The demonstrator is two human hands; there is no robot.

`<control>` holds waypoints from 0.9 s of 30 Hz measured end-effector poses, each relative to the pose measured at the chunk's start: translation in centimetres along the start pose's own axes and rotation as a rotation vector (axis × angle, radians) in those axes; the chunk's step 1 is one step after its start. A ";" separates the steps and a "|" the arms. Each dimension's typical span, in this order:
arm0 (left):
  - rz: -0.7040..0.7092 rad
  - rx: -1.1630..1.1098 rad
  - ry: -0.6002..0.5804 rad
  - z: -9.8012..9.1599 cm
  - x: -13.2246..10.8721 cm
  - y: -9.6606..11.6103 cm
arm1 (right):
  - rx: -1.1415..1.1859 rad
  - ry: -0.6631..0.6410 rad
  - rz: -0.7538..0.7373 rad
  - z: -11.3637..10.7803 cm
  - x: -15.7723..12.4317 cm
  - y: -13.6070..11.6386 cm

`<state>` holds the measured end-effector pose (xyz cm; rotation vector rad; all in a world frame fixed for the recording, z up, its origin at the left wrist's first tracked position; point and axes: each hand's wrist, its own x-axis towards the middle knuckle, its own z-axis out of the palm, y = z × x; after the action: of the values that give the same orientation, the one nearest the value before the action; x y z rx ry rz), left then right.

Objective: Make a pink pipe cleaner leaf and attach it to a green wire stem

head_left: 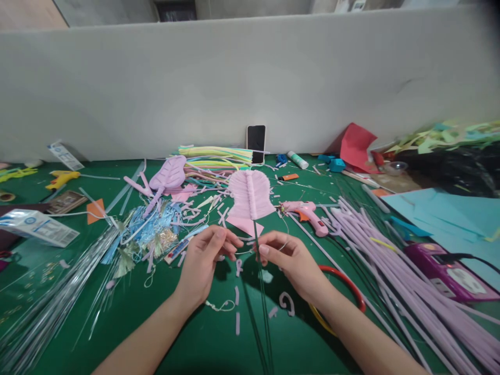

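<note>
A pale pink fuzzy leaf shape (265,192), with a thick ridge down its middle, stands ahead of my hands. Long dark green wires (262,291) run from its base towards me. My right hand (291,255) is closed, thumb and fingers pinched at these wires just below the leaf. Close by on the other side, my left hand (209,255) has its fingers curled together on a thin white cord (246,253), which spans the gap between both hands. A loop of it rises beside my right hand. Pink paper (244,226) shows under the leaf's base.
To the right lie a pink glue gun (308,214), lilac pipe cleaners (375,260), red-handled scissors (351,281) and a purple device (449,273). Leftward are clear sticks (74,291), blue tassels (144,226) and a finished lilac leaf (169,174). A phone (256,141) leans on the partition (250,73).
</note>
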<state>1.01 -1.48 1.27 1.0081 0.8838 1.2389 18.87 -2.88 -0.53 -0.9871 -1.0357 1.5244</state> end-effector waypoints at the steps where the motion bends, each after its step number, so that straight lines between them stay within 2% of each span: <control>1: -0.003 -0.013 0.003 0.0 0.0 0.0 | 0.002 -0.002 -0.003 0.0 0.0 0.0; 7: -0.095 -0.170 -0.021 -0.2 0.3 -0.2 | 0.041 -0.017 0.032 0.2 0.1 0.1; 14: -0.248 -0.304 -0.044 -0.5 0.6 -0.3 | 0.235 -0.072 0.134 0.2 0.0 0.1; 19: -0.215 -0.180 -0.077 -0.4 0.4 -0.5 | 0.285 -0.050 0.175 0.1 0.2 0.0; 22: -0.166 -0.028 -0.091 -0.2 0.3 -0.5 | 0.346 0.023 0.200 0.1 0.6 0.1; 25: -0.165 0.129 -0.101 -0.1 0.3 -0.3 | 0.386 0.101 0.164 -0.2 0.9 0.1; 27: -0.191 0.151 -0.095 -0.1 0.5 -0.2 | 0.380 0.106 0.122 -0.4 0.9 0.1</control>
<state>1.02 -0.95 1.04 1.0664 0.9864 0.9672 19.06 -1.97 -0.85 -0.8617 -0.5896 1.6720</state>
